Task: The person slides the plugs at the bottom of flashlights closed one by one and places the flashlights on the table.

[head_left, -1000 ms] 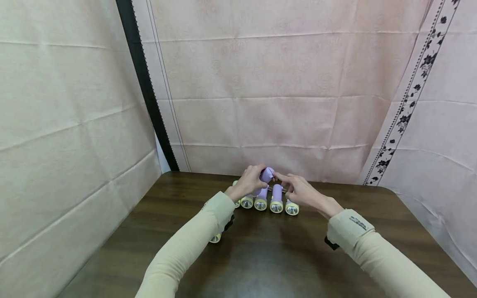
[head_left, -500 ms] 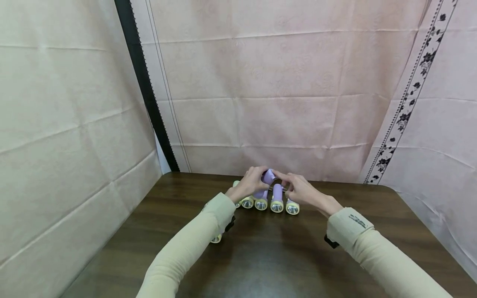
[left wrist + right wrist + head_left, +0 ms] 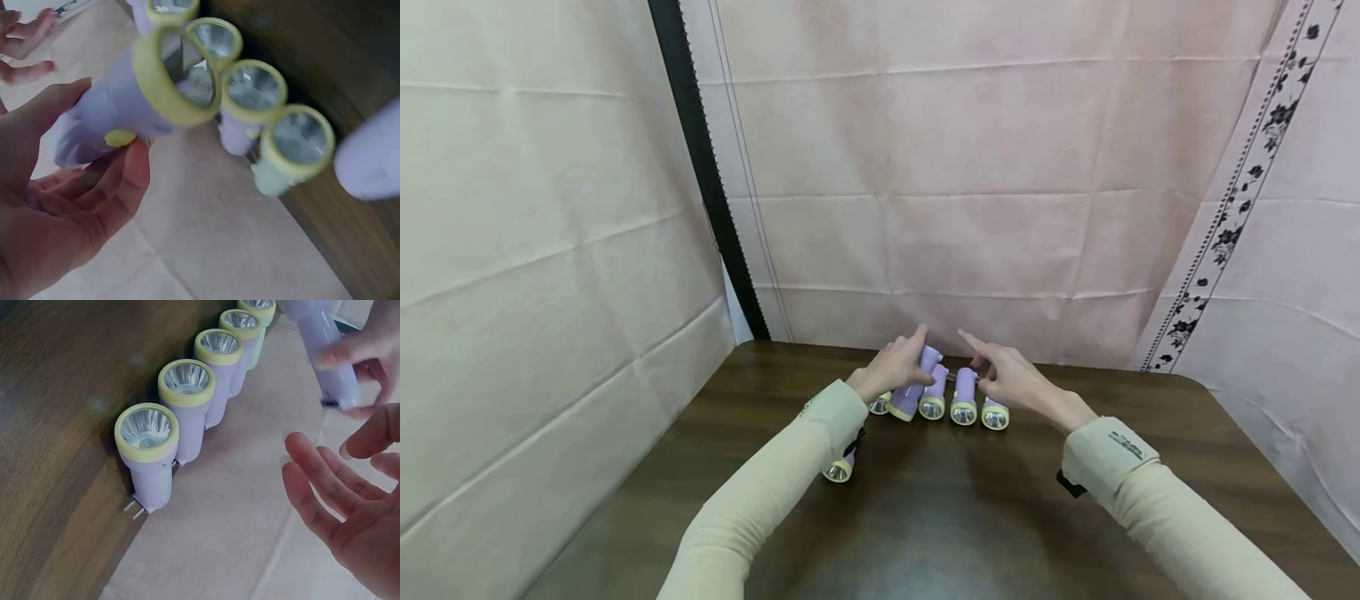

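the left hand [image 3: 889,371] is near the far edge of the worktop [image 3: 925,521], its thumb and fingers clamped on the body of a purple torch [image 3: 119,103]. that torch is tilted, its yellow-rimmed head towards the near edge, at the left part of a row of torches [image 3: 965,398]; whether it touches a neighbour i cannot tell. the right hand [image 3: 1017,379] hovers by the right end of the row, its fingers apart and relaxed, the index finger pointing towards the far edge.

the row lies along the far edge, lenses facing the near edge. a green torch [image 3: 290,153] is at its left end; metal prongs [image 3: 138,514] stick out of the rightmost one. a lone torch [image 3: 840,467] lies closer to the near edge, partly hidden by the left sleeve [image 3: 775,483].
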A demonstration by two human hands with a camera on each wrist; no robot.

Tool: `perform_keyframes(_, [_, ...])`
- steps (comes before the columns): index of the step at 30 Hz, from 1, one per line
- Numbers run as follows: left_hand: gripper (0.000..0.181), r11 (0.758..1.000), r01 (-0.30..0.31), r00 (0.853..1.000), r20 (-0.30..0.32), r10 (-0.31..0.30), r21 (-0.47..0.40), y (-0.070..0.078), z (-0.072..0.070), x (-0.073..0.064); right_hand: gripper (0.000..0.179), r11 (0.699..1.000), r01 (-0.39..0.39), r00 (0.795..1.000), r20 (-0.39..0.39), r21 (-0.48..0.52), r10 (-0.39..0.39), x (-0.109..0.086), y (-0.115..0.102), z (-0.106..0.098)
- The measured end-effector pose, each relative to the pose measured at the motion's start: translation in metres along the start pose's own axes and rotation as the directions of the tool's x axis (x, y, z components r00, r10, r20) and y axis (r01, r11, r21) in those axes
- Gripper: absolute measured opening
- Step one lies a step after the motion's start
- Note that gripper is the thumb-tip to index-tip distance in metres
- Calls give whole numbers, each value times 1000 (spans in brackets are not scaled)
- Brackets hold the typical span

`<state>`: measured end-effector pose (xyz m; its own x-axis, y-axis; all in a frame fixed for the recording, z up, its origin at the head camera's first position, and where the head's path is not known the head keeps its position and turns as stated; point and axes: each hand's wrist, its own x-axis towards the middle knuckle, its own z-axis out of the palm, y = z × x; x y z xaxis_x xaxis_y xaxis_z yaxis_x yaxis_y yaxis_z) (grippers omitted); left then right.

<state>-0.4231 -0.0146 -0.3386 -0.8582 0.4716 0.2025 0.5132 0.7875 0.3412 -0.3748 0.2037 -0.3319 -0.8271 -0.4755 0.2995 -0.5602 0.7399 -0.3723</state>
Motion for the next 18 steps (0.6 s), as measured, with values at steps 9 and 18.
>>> perform_keyframes(9, [62,975,44,992,102,-68,219,-28,6,-24,82,999,-17,1000,13,-30,17,1,2,0])
perform_keyframes(18, [60,914,94,974,152,-166,395,-29,26,-39,78,999,-11,1000,11,-33,12,-1,-1,4])
